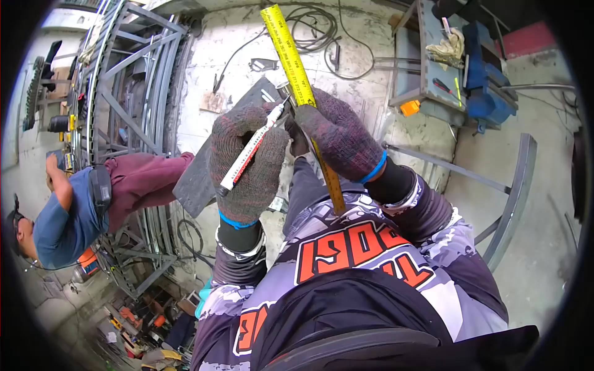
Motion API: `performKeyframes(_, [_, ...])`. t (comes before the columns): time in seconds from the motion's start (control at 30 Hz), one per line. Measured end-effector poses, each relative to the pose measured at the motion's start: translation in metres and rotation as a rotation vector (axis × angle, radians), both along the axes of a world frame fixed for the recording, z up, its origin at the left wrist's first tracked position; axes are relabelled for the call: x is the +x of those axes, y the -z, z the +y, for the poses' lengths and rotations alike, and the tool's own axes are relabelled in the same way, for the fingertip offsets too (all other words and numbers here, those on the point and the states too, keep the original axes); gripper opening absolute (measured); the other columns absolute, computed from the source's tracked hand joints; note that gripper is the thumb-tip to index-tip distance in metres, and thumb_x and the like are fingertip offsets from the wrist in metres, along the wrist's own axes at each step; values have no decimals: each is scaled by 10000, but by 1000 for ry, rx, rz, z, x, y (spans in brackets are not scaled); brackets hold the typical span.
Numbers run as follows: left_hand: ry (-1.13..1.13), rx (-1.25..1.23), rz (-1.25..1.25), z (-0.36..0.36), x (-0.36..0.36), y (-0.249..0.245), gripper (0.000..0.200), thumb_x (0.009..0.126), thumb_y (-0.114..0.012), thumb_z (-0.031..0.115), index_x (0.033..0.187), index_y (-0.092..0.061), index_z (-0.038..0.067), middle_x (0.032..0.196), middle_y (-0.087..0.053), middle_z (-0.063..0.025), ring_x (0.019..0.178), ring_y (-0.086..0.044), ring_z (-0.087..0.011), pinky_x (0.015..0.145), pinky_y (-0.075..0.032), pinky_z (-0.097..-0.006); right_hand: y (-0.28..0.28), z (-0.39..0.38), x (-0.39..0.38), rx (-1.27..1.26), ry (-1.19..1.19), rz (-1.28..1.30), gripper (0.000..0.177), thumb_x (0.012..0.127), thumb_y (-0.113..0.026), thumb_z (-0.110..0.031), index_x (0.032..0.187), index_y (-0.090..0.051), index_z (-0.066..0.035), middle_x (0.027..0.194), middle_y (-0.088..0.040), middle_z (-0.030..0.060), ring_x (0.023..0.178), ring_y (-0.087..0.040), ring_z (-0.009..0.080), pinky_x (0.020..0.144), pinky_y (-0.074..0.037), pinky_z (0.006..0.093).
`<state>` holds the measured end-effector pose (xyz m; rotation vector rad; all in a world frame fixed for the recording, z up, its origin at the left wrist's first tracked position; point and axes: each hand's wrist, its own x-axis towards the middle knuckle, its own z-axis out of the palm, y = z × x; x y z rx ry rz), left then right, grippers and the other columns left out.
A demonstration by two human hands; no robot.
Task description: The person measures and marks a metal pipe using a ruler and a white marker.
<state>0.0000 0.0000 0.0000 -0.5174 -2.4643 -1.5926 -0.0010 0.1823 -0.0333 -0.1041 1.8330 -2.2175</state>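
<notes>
My left hand [246, 166], in a dark knit glove with a blue cuff, is closed around a white marker [252, 147] with red and black print. The marker slants up to the right, its upper end close to the tape. My right hand [341, 134], gloved the same way, pinches a yellow tape measure blade [288, 55]. The blade stretches away from me past the fingers, and its lower part runs down toward my lap. The tape's case is not visible. Small metal parts by the marker's upper end are partly hidden by my hands.
A dark flat plate [197, 176] lies beyond my left hand. Steel frames [139, 74] stand at left, near a person in a blue shirt [71, 216]. Cables [322, 25] coil on the floor. At right are a metal workbench [438, 77], a blue vise [486, 86] and a steel frame [516, 191].
</notes>
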Motion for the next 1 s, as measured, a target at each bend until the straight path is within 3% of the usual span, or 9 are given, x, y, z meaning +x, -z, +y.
performKeyframes(0.07, [8, 20, 4, 1, 0, 0, 321, 874, -750, 17, 1149, -587, -3, 1106, -656, -117, 1018, -650, -193, 910, -516, -337, -1, -3, 1, -84, 35, -73, 290, 1064, -486, -178, 1230, -571, 45, 937, -654, 94, 722, -624, 172, 679, -528, 296])
performKeyframes(0.2, [18, 97, -11, 7, 2, 1, 316, 874, -746, 10, 1146, -585, -3, 1100, -657, -114, 1018, -649, -189, 910, -516, -334, -5, -1, 3, 50, 70, -19, 255, 1051, -481, -117, 1205, -577, 61, 936, -652, 114, 713, -626, 178, 664, -528, 303])
performKeyframes(0.4, [4, 122, -30, 9, 1, 4, 314, 884, -745, 27, 1147, -576, -4, 1079, -651, -120, 998, -653, -183, 864, -534, -315, 11, -3, 5, 396, 192, 511, 251, 1021, -494, -61, 1221, -573, 68, 946, -652, 140, 727, -638, 213, 667, -535, 337])
performKeyframes(0.5, [-12, 105, 10, 6, -2, 7, 299, 905, -734, 61, 1140, -563, -8, 1037, -642, -118, 915, -666, -173, 802, -545, -289, 2, -2, 3, 340, 170, 445, 218, 1019, -481, -50, 1172, -583, 67, 929, -649, 136, 715, -633, 221, 663, -531, 343])
performKeyframes(0.57, [-99, 198, 62, 8, -4, 11, 275, 932, -710, 95, 1130, -549, -7, 1004, -634, -113, 823, -674, -165, 750, -551, -285, -12, 1, 1, 35, 87, -23, 188, 1021, -476, -75, 1100, -593, 50, 866, -648, 117, 705, -627, 199, 649, -521, 336])
performKeyframes(0.63, [-93, 171, 94, 7, -6, 11, 268, 955, -687, 125, 1133, -536, -4, 976, -636, -104, 780, -680, -170, 712, -557, -293, -9, 0, 2, 19, 96, 6, 187, 1021, -477, -101, 1068, -593, 38, 831, -644, 106, 702, -624, 185, 644, -515, 329])
performKeyframes(0.8, [-113, 232, -16, 8, -7, 15, 300, 901, -759, 98, 1116, -570, 6, 1068, -629, -100, 908, -601, -145, 815, -492, -287, 7, -1, 2, 83, 119, 242, 222, 1023, -492, -184, 1032, -595, 12, 768, -633, 71, 708, -613, 139, 644, -501, 304])
performKeyframes(0.87, [-117, 260, -53, 9, -6, 14, 304, 898, -763, 100, 1114, -570, 7, 1069, -626, -102, 913, -602, -148, 816, -495, -292, -3, 1, 1, -111, 71, -75, 217, 1022, -502, -194, 1021, -596, 2, 782, -631, 57, 714, -610, 130, 654, -498, 293])
performKeyframes(1.0, [-153, 235, -113, 5, -6, 18, 316, 888, -774, 101, 1110, -570, 10, 1065, -624, -99, 927, -606, -154, 819, -503, -304, -2, 3, -1, -90, 50, -105, 219, 1026, -508, -210, 1030, -600, -11, 791, -630, 42, 722, -608, 120, 661, -496, 285])
